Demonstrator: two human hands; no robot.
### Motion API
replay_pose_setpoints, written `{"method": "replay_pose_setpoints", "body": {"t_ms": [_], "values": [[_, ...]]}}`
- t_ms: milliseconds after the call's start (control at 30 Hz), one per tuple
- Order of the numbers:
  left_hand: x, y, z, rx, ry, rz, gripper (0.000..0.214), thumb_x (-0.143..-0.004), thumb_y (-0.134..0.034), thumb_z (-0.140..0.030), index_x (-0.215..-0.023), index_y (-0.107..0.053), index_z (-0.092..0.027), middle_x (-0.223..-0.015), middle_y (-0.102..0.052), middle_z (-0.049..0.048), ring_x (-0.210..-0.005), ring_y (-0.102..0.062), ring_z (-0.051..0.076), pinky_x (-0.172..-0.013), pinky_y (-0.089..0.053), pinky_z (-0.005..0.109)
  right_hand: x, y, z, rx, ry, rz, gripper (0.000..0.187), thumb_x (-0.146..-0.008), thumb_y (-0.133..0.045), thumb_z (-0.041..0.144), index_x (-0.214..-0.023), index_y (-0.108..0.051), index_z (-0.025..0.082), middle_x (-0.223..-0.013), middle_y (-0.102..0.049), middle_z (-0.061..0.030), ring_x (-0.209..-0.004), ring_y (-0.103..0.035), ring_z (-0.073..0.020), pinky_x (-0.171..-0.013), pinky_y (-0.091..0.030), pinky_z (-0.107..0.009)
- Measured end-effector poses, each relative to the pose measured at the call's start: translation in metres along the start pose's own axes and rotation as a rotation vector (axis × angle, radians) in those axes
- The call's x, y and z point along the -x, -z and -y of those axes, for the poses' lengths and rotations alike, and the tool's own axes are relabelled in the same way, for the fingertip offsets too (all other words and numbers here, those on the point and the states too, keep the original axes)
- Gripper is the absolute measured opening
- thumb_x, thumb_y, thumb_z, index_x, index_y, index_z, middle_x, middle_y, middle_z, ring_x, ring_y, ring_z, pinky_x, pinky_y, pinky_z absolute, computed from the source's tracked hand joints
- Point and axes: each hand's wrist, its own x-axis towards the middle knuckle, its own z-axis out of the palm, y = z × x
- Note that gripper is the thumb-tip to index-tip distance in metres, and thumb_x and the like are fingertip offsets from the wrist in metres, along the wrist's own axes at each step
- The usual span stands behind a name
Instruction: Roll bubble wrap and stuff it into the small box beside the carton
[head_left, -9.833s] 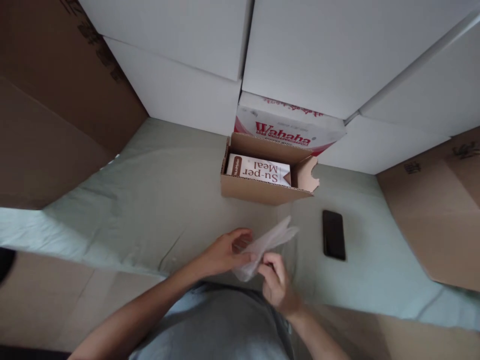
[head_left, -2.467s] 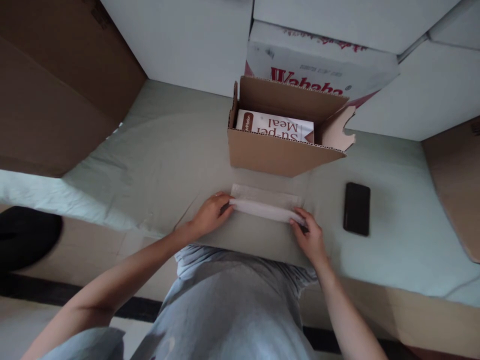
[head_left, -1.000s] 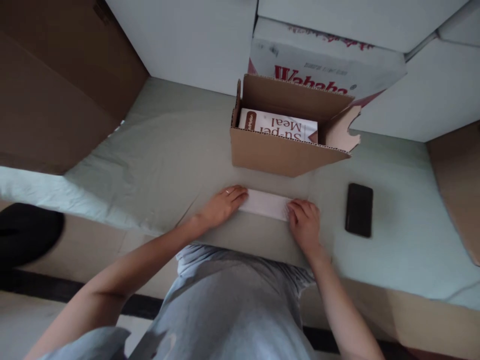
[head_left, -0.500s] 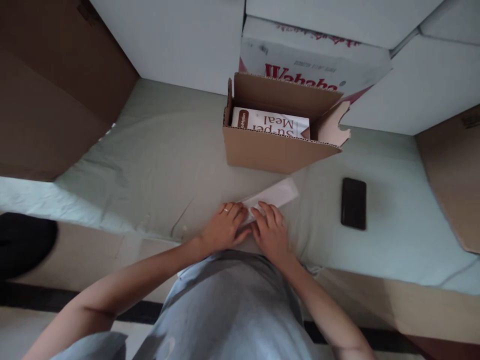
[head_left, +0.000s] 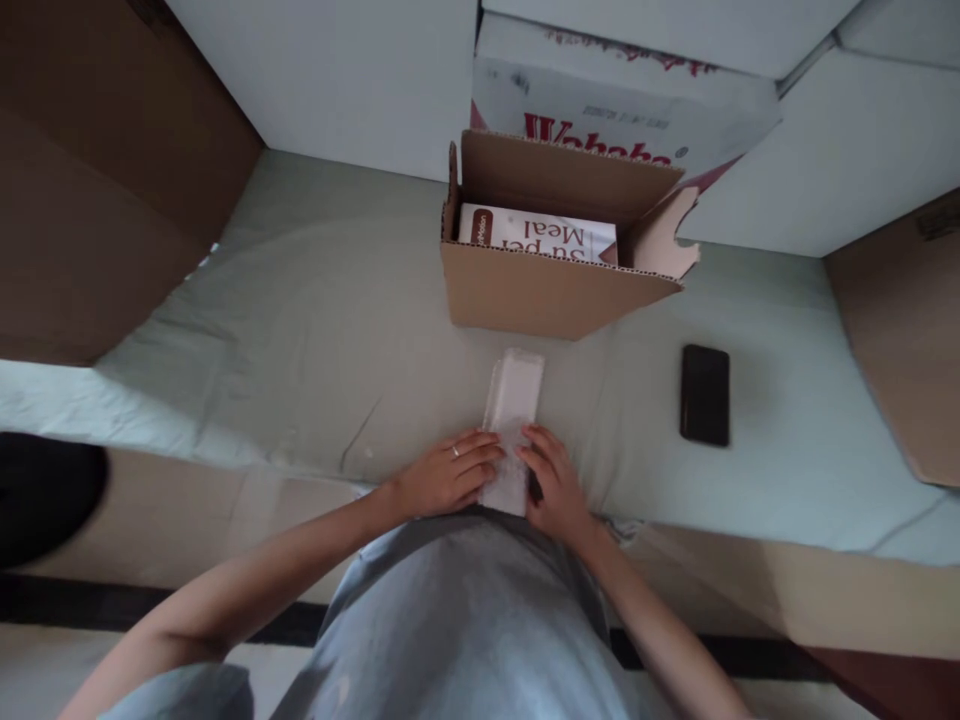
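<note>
A folded strip of thin translucent white plastic point(head_left: 512, 410) lies on the pale green cloth point(head_left: 315, 330), pointing away from me. My left hand point(head_left: 448, 473) rests flat on its near left side, fingers stretched out, a ring on one finger. Pressing the near right side is my right hand point(head_left: 553, 483), fingers also extended. An open brown cardboard box point(head_left: 551, 290) stands just beyond the strip and holds a white packet printed "Su-per Meal" point(head_left: 536, 232).
A black phone point(head_left: 705, 394) lies on the cloth to the right. White cartons point(head_left: 360, 80) and one with red lettering point(head_left: 622, 100) are stacked behind the box. Brown cartons point(head_left: 90, 190) flank both sides. A dark object point(head_left: 41, 495) sits at the far left.
The plastic went from loose in my hands to a strip folded flat across the cloth. It has now turned to point away from me, and both hands have drawn together at its near end.
</note>
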Motion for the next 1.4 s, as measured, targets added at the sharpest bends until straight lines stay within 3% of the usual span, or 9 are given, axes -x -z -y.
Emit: {"method": "replay_pose_setpoints", "body": {"t_ms": [233,367,467,667,833,933,1067,1233,1400], "values": [[-0.005,-0.005,-0.002,0.026,0.089,0.11,0.027,-0.085,-0.051,-0.023,-0.109,-0.055,-0.013,-0.113,-0.062,0.0126,-0.11,-0.054,0.022,-0.101,-0.041,0.039,0.018,-0.004,0.001,0.056,0.011,-0.054,0.05,-0.074,-0.048,0.004,-0.119,-0.053,0.023,-0.125,-0.051,-0.0114,-0.121,-0.046,-0.0254,-0.096,-0.045,-0.049],[-0.011,0.0,-0.004,0.037,0.114,0.17,0.029,-0.086,-0.05,-0.019,-0.114,-0.054,-0.016,-0.115,-0.061,0.0108,-0.113,-0.053,0.022,-0.102,-0.039,0.04,0.017,0.005,-0.006,0.031,0.011,0.02,0.043,-0.078,-0.049,0.01,-0.118,-0.056,0.024,-0.114,-0.061,-0.0085,-0.114,-0.051,-0.0239,-0.094,-0.046,-0.047],[-0.017,0.003,-0.005,0.144,0.206,0.116,0.026,-0.088,-0.046,-0.022,-0.111,-0.057,-0.017,-0.111,-0.064,0.0086,-0.107,-0.057,0.019,-0.103,-0.039,0.04,0.01,0.011,-0.008,-0.019,-0.033,0.031,0.039,-0.083,-0.048,0.015,-0.12,-0.054,0.023,-0.106,-0.065,-0.0072,-0.106,-0.055,-0.0229,-0.09,-0.049,-0.046],[-0.031,-0.002,-0.004,0.28,0.381,-0.116,0.018,-0.086,-0.05,-0.026,-0.093,-0.063,-0.016,-0.086,-0.07,0.0059,-0.085,-0.063,0.018,-0.099,-0.042,0.042,-0.009,0.002,-0.009,-0.051,-0.302,-0.153,0.038,-0.087,-0.054,0.028,-0.124,-0.049,0.022,-0.106,-0.063,-0.01,-0.094,-0.061,-0.0209,-0.079,-0.054,-0.037],[-0.036,-0.01,-0.002,0.432,0.736,-0.263,0.04,-0.085,-0.053,-0.028,-0.123,-0.053,-0.016,-0.095,-0.067,0.0077,-0.08,-0.062,0.015,-0.077,-0.053,0.032,-0.018,0.005,-0.009,0.063,-0.183,-0.229,0.052,-0.086,-0.057,0.028,-0.134,-0.038,0.023,-0.116,-0.058,-0.0121,-0.107,-0.056,-0.0241,-0.09,-0.05,-0.045],[-0.041,-0.011,-0.001,0.575,0.873,-0.258,0.054,-0.083,-0.053,-0.025,-0.135,-0.04,-0.016,-0.083,-0.066,0.0034,-0.069,-0.061,0.012,-0.069,-0.053,0.027,-0.021,0.012,-0.009,0.184,-0.009,-0.136,0.056,-0.083,-0.059,0.025,-0.135,-0.038,0.024,-0.131,-0.049,-0.0124,-0.128,-0.04,-0.0284,-0.1,-0.041,-0.051],[-0.048,-0.008,0.002,0.635,0.954,-0.223,0.054,-0.082,-0.053,-0.024,-0.134,-0.04,-0.015,-0.076,-0.066,0.0008,-0.064,-0.061,0.012,-0.064,-0.052,0.026,-0.026,0.011,-0.012,0.293,0.021,0.096,0.053,-0.084,-0.052,0.019,-0.135,-0.04,0.023,-0.14,-0.045,-0.0095,-0.137,-0.028,-0.0281,-0.103,-0.037,-0.052],[-0.045,0.006,0.002,0.497,0.858,-0.176,0.046,-0.088,-0.046,-0.029,-0.131,-0.042,-0.014,-0.074,-0.064,0.002,-0.065,-0.061,0.015,-0.064,-0.052,0.029,-0.039,0.009,-0.016,0.281,0.05,0.167,0.051,-0.079,-0.05,0.014,-0.13,-0.048,0.019,-0.13,-0.055,-0.0087,-0.129,-0.038,-0.0262,-0.105,-0.036,-0.05],[-0.031,0.018,-0.003,0.08,0.38,-0.079,0.055,-0.082,-0.057,-0.04,-0.129,-0.043,-0.015,-0.122,-0.056,0.0158,-0.118,-0.049,0.028,-0.099,-0.041,0.046,-0.051,0.024,-0.006,0.228,0.058,0.198,0.044,-0.075,-0.053,0.016,-0.119,-0.057,0.02,-0.117,-0.062,-0.0081,-0.118,-0.046,-0.0277,-0.102,-0.038,-0.051]]}}
